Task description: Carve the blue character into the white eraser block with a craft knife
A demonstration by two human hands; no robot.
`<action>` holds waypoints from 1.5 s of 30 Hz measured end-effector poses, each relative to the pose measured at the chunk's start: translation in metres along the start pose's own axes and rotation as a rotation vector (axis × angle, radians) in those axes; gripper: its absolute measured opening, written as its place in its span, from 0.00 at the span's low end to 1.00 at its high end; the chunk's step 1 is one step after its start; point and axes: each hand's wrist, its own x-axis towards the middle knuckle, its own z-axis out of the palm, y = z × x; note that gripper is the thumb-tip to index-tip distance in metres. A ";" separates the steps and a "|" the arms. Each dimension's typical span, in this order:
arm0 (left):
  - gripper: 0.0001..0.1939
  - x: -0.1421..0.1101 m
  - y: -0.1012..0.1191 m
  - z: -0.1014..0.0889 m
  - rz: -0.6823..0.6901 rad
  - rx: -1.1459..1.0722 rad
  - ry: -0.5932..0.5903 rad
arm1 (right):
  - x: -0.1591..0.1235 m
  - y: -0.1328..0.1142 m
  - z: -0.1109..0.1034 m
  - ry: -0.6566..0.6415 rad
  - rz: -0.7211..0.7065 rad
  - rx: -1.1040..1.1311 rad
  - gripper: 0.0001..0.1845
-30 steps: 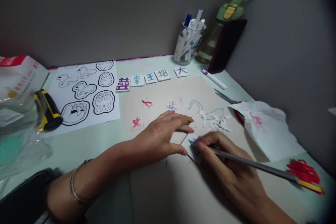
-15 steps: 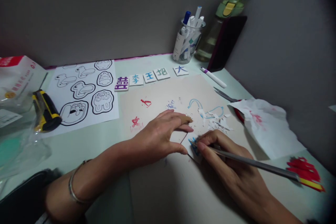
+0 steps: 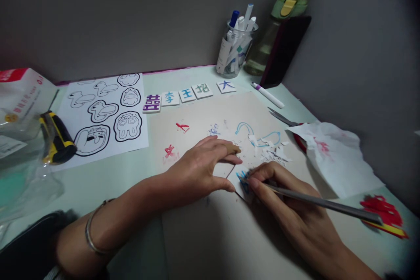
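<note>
A small white square block (image 3: 235,178) with blue strokes drawn on it lies on the beige board (image 3: 197,236). My left hand (image 3: 205,164) steadies it, thumb at the near edge and fingers at the far side. In my right hand (image 3: 292,214) is a slim, metal-handled carving knife (image 3: 323,202), its tip at the blue strokes. The fingers partly cover the block's right side and the blade. White shavings (image 3: 274,154) are scattered just beyond the block.
Behind stand several lettered white tiles (image 3: 169,98), a jar of markers (image 3: 224,57) and a green bottle (image 3: 278,11). At right lie scissors (image 3: 281,118) and crumpled tissue (image 3: 344,157); at left, a printed sheet (image 3: 110,116) and a yellow-black box cutter (image 3: 57,138).
The knife's back end has swung slightly right and down as my right hand shifts a little. My left hand keeps its hold on the block.
</note>
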 end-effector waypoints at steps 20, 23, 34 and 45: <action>0.31 0.001 0.003 -0.001 -0.029 0.021 -0.014 | 0.001 -0.003 -0.003 -0.024 -0.007 -0.005 0.14; 0.29 0.001 0.003 -0.001 -0.037 0.027 -0.018 | 0.000 -0.003 -0.004 -0.032 -0.003 -0.002 0.14; 0.29 0.002 0.005 -0.002 -0.070 0.011 -0.030 | -0.001 0.001 -0.007 -0.076 0.040 0.025 0.14; 0.28 0.002 0.005 -0.002 -0.078 0.008 -0.031 | -0.001 -0.003 -0.008 -0.091 0.040 0.037 0.14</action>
